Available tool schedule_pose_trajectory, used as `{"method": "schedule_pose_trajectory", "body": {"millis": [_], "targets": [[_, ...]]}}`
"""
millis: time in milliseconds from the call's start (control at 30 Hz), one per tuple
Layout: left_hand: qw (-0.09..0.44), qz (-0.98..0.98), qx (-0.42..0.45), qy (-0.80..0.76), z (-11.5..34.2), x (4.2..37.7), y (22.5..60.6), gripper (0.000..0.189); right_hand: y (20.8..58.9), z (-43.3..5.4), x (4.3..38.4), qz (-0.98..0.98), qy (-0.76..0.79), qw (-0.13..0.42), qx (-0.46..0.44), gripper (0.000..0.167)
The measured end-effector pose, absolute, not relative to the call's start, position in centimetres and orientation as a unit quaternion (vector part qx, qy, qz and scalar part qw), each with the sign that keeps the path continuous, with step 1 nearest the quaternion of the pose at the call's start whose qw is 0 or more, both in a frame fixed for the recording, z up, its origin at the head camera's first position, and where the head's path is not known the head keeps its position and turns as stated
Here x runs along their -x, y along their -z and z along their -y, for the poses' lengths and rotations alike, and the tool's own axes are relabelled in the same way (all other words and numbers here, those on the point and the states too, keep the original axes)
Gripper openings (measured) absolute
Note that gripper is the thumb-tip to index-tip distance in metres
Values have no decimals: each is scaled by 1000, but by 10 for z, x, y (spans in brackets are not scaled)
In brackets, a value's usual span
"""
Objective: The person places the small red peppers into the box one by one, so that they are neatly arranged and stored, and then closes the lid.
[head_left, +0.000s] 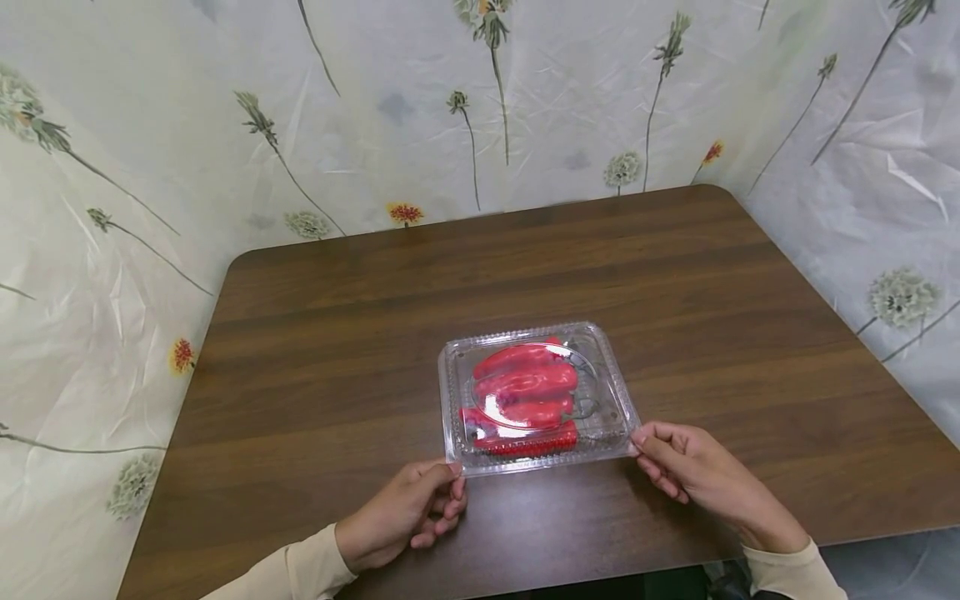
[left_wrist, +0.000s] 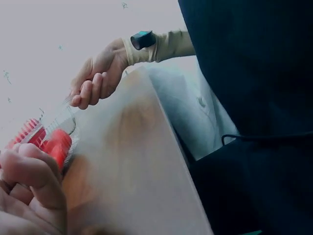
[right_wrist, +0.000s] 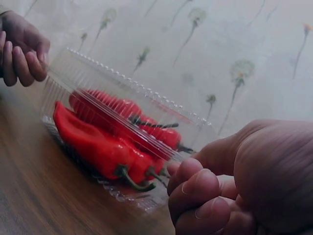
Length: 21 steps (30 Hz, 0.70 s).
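A clear plastic clamshell box (head_left: pixel 451 400) stands on the table, with several red peppers (head_left: pixel 527 382) with green stems inside it. My left hand (head_left: pixel 405 515) pinches its near left corner between thumb and fingers. At the near right corner, my right hand (head_left: pixel 701 475) pinches the rim in the same way. From the right wrist, the peppers (right_wrist: pixel 93 142) show through the ribbed side, with the lid over them and the rim running between both hands. In the left wrist view, the left hand (left_wrist: pixel 32 186) partly hides the box and its peppers.
The brown wooden table (head_left: pixel 337 333) reaches back to a wall covering (head_left: pixel 375 108) printed with flowers. Its near edge runs just in front of the person. A dark band (left_wrist: pixel 143 40) sits on the right wrist, over the light sleeve.
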<state>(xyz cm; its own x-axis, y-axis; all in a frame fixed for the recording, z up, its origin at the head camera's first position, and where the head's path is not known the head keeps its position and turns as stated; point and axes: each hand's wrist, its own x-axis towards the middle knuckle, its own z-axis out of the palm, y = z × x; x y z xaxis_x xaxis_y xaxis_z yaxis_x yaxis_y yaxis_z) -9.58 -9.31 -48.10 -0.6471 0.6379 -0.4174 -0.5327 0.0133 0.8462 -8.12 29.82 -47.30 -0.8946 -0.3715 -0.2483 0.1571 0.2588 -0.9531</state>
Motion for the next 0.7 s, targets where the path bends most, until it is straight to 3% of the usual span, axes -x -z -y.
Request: {"method": "schedule_pose_trajectory", "body": {"millis": [267,700], "targets": [[403,-584,-50,-703,90,92,483,31,474,-296,79,-768,603,189,105,33],[412,-592,-60,-690,93,94,479,29,473,-299,82,-754,613,220,84,37]]}}
